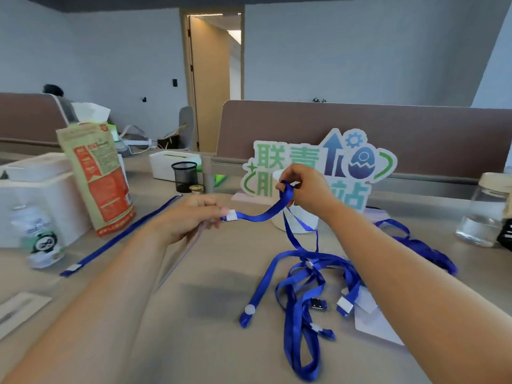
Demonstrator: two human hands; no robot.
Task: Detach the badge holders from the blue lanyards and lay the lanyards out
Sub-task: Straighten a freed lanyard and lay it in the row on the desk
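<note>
- Head view: both hands are raised a little over the desk (207,314), and one blue lanyard (260,216) hangs between them.
- The left hand (194,214) pinches the white tab (231,216) at one end of this lanyard, with the fingers curled closed around it.
- The right hand (304,187) is higher and farther from the camera. Its fingers are curled around the strap, which makes a small loop at the fingertips.
- Between the two hands the strap sags in a soft curve. Below the right hand the rest of it falls down to the desk.
- There it joins a tangled pile of blue lanyards (304,278), which lies on the desk under the right forearm. Some white tabs and one dark clip (318,304) show in the pile.
- A pale flat sleeve (371,322), perhaps a badge holder, lies beside the pile and is partly hidden by the right forearm.
- Another bunch of blue straps (424,245) lies on the far side of the right forearm.
- One single lanyard (122,234) lies straight on the desk, left of the left forearm and well apart from the pile.
- Near it stand a printed paper bag (102,178), a white bottle (41,236) and a white box (33,189).
- Behind the hands are a black mesh cup (184,176), a white paper cup (299,220) and a coloured sign (346,162). A glass jar (482,212) stands at the right edge.
</note>
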